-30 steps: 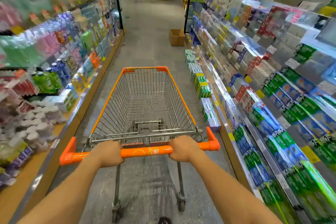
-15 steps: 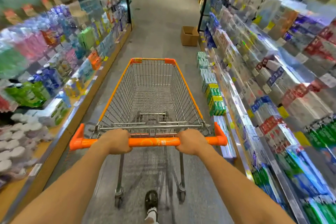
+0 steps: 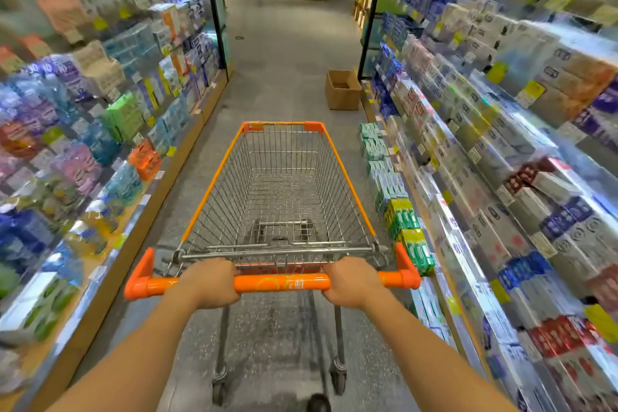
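A wire shopping cart with orange trim stands in front of me in a store aisle, its basket holding nothing. Its orange handle bar runs across the near end. My left hand grips the bar left of the middle. My right hand grips it right of the middle. Both arms stretch forward from the bottom of the head view. The cart's rear wheels show below the bar.
Stocked shelves line the left side and more shelves line the right. An open cardboard box sits on the floor ahead at the right. Stacked green and yellow packs stand beside the cart's right side. Grey floor runs ahead.
The cart and I have rolled forward along the aisle; the cardboard box and the aisle's end are closer. Both hands keep the same grip on the bar.
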A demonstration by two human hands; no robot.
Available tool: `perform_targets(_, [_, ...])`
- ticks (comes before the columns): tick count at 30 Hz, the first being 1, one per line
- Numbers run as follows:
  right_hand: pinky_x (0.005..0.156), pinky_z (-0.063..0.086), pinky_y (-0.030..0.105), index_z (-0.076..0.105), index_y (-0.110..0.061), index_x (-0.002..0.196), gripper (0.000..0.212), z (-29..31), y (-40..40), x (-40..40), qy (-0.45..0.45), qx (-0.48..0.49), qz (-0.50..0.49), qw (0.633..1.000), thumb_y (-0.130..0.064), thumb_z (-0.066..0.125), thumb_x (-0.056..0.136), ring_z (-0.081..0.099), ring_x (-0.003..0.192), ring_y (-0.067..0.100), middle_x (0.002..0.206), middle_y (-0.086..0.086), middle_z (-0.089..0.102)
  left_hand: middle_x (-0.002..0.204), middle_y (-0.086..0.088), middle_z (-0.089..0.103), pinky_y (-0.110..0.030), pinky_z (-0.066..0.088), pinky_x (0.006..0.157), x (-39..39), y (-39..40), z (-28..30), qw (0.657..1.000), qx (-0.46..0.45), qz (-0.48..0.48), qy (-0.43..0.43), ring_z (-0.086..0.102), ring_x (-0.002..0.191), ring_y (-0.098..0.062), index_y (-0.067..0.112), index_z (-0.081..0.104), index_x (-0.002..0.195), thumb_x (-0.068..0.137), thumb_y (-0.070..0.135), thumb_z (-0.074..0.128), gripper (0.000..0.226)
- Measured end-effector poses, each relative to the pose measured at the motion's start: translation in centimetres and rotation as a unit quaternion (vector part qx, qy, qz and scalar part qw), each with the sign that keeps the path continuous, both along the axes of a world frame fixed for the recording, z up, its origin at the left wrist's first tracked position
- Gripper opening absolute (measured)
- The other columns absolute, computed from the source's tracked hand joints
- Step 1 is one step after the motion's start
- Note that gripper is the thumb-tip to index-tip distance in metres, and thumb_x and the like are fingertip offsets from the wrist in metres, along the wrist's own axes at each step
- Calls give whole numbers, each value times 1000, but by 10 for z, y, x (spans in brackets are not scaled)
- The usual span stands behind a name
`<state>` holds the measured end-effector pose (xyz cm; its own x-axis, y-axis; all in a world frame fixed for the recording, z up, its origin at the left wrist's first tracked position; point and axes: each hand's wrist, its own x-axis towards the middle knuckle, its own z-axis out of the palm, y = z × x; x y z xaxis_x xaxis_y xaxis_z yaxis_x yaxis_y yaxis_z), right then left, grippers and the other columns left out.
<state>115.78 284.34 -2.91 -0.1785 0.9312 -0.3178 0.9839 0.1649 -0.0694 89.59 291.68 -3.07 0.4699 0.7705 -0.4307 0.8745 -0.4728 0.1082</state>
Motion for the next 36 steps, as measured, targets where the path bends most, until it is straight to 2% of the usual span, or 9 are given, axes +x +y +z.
perform_targets(4, [63,42,31,60,-13,86,21,-1,86,27,-1,10,2,1000,-32,53,85,60,78,31,85,11,64,54,2,46,-26,30,49,26,89,-2,1000,5,11,1,42,52,-15,19,41,54,71,30,55,25])
perform_targets(8, [59,37,32,49,-16,72,20,2,163,50,13,-2,-7,1000,-31,54,84,50,65,26,62,0,45,54,3,44,-25,30,51,49,166,-6,1000,8,24,-6,40,51,-14,22,41,53,74,31,57,28])
perform_targets(12, [61,36,31,48,-17,72,17,4,221,64,13,-6,-10,1000,-28,55,84,53,70,28,66,0,46,54,3,42,-25,29,51,64,219,-2,999,-5,32,-11,38,51,-15,22,39,55,74,31,57,28])
perform_targets(18, [64,38,31,53,-16,81,13,2,276,68,16,-6,-18,1000,-29,54,84,56,75,29,83,10,62,59,3,50,-25,32,49,70,273,4,1000,6,13,0,43,52,-12,22,45,60,75,32,55,21])
perform_targets(22, [62,38,31,56,-14,83,13,1,304,64,18,-3,-26,999,-28,54,84,49,67,26,65,0,47,55,3,44,-26,28,48,67,300,10,1000,14,11,1,37,49,-11,23,39,56,81,30,55,30])
perform_targets(29, [64,35,30,47,-16,83,13,9,325,62,37,-23,-35,998,-25,55,86,50,71,24,65,-3,42,70,9,56,-23,35,54,66,338,4,998,-60,-5,21,52,65,-9,28,51,68,77,37,58,14])
perform_targets(32, [65,35,29,54,-13,90,20,22,326,66,91,-73,-77,990,-33,60,87,51,77,23,79,2,53,73,8,55,-23,33,58,79,353,19,989,-149,-15,5,48,64,-7,28,54,75,80,38,63,14])
perform_targets(34, [67,39,30,59,-12,102,33,38,321,71,153,-74,-137,976,-40,63,86,56,86,25,94,6,61,77,10,62,-22,40,62,102,365,40,992,-110,-61,-24,54,67,-5,27,57,76,84,37,61,13])
perform_targets(36, [74,45,33,59,-15,108,34,61,310,80,194,6,-194,962,-41,62,86,58,97,24,107,5,64,79,11,64,-24,46,65,137,368,70,991,-12,-97,-86,58,73,-5,29,58,79,88,34,57,10])
